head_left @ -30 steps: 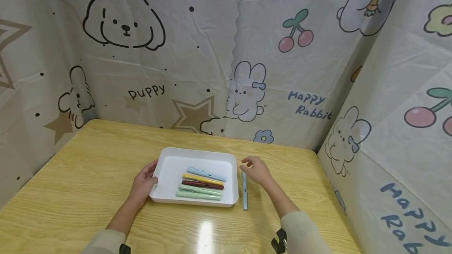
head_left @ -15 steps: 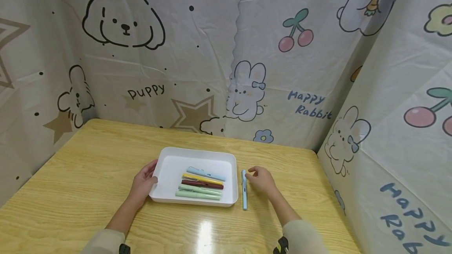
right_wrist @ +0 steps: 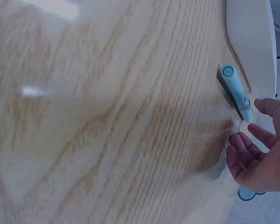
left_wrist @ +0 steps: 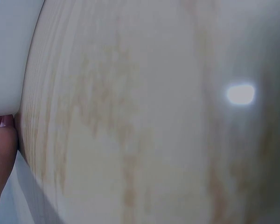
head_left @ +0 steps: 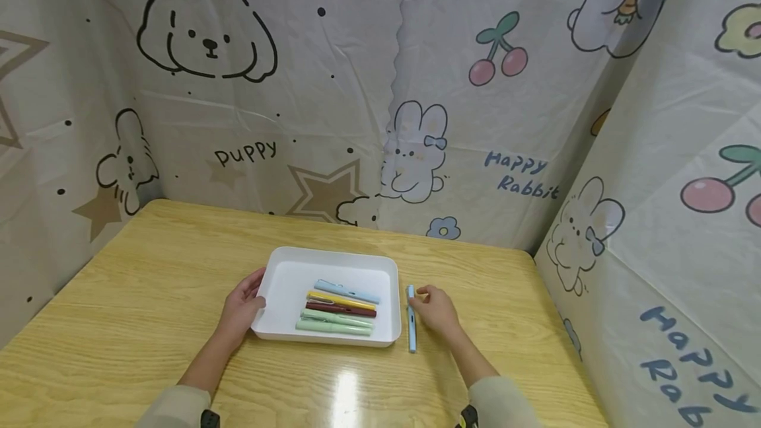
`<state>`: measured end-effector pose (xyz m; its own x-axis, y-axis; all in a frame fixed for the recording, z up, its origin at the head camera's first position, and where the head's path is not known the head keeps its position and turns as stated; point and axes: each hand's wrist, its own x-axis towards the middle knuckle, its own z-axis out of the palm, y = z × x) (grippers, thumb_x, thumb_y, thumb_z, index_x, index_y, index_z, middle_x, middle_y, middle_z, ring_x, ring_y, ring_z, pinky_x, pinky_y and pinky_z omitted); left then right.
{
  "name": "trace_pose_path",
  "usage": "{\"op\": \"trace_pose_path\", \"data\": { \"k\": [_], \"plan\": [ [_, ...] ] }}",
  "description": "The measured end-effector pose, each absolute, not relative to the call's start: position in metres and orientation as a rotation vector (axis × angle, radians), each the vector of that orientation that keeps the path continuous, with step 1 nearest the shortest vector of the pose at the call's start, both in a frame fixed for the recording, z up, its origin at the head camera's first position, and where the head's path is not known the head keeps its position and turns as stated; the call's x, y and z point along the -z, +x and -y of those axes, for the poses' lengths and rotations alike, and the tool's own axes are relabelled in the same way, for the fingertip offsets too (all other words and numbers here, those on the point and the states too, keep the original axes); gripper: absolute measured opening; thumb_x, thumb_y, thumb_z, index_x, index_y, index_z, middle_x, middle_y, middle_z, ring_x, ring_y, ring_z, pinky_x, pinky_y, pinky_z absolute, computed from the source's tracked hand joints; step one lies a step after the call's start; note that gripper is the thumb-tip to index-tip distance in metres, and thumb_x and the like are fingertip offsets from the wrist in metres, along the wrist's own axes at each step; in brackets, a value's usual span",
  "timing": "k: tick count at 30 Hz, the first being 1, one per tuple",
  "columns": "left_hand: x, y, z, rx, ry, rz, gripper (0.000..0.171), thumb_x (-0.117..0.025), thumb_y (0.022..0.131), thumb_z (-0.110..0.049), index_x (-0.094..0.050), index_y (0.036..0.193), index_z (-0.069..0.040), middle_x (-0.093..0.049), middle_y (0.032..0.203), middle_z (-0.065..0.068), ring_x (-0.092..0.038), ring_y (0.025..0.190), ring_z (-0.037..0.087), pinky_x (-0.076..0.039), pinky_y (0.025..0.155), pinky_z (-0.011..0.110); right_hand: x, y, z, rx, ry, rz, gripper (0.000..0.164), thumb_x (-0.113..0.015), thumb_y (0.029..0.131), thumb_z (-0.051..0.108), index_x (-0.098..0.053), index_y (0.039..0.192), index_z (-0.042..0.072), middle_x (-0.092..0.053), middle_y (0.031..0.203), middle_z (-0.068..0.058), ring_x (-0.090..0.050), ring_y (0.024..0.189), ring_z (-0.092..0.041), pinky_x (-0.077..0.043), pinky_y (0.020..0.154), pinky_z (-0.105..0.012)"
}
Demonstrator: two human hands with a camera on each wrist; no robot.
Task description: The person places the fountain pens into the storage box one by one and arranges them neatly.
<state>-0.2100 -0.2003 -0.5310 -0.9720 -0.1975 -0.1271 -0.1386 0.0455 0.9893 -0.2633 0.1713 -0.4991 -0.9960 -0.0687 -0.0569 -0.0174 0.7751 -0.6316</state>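
Note:
A white tray (head_left: 291, 269) sits on the wooden table, and my left hand (head_left: 240, 306) grips its left side, thumb at the rim. Inside lie a light blue pen (head_left: 347, 291), a yellow pen (head_left: 341, 301), a dark red pen (head_left: 341, 310) and two light green pens (head_left: 335, 327). To the tray's right another light blue pen (head_left: 412, 332) lies lengthwise on the table. Beside its upper part is my right hand (head_left: 436, 309), thumb and forefinger at the pen. In the right wrist view the thumb and forefinger (right_wrist: 261, 135) are spread apart near the blue pen's (right_wrist: 234, 86) far end.
The wooden table (head_left: 178, 269) reaches back to a printed curtain (head_left: 333, 84), and another curtain side (head_left: 672, 249) borders it on the right. A bright light reflection shows on the table near the front.
My right hand has come down and toward me, from beyond the loose blue pen's far end to its side, then closer to it. The left hand and the tray stay put.

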Motion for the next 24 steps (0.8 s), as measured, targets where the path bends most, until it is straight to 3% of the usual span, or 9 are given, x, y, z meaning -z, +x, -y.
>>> {"op": "trace_pose_path", "data": {
  "k": [24],
  "plan": [
    [0.529,-0.208,0.199,2.122,0.364,2.222,0.069,-0.040,0.080,0.011,-0.027,0.146,-0.003,-0.029,0.151,0.019,-0.029,0.138,0.029,-0.029,0.111,0.039,0.502,-0.260,-0.159,0.985,0.027,-2.869,0.042,-0.064,0.082,0.025,-0.061,0.112,-0.003,-0.057,0.077,-0.007,-0.046,0.055,-0.012,-0.036,0.048,-0.022]
  ]
}}
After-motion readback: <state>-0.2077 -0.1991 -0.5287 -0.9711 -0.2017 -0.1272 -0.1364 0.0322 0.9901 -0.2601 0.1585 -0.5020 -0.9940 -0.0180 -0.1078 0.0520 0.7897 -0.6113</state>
